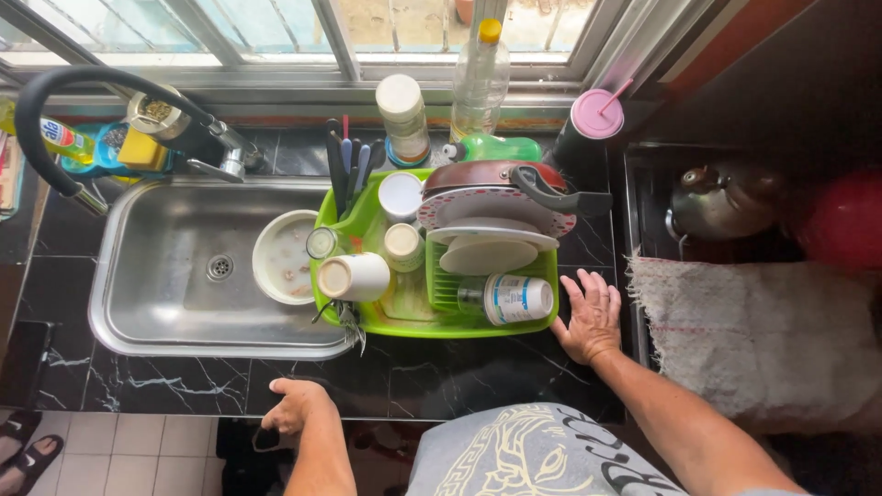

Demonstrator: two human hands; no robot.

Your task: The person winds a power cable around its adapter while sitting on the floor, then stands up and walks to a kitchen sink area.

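Observation:
My right hand point(588, 317) lies flat, fingers spread, on the black marble counter point(459, 377), just right of a green dish rack point(459, 323). My left hand point(292, 406) curls over the counter's front edge below the sink; whether it holds anything is unclear. The rack holds plates point(487, 243), a red pan point(501, 176) with a black handle, several cups point(358, 276) and a lying glass jar point(510, 298). A white bowl point(280, 257) with food scraps sits in the steel sink point(156, 276).
A black hose faucet point(55, 101) arches over the sink's far left. Bottles point(480, 78), a white-lidded jar point(404, 115) and a pink-lidded tumbler point(593, 124) stand along the window sill. At right are a kettle point(721, 202) and a woven cloth point(753, 321).

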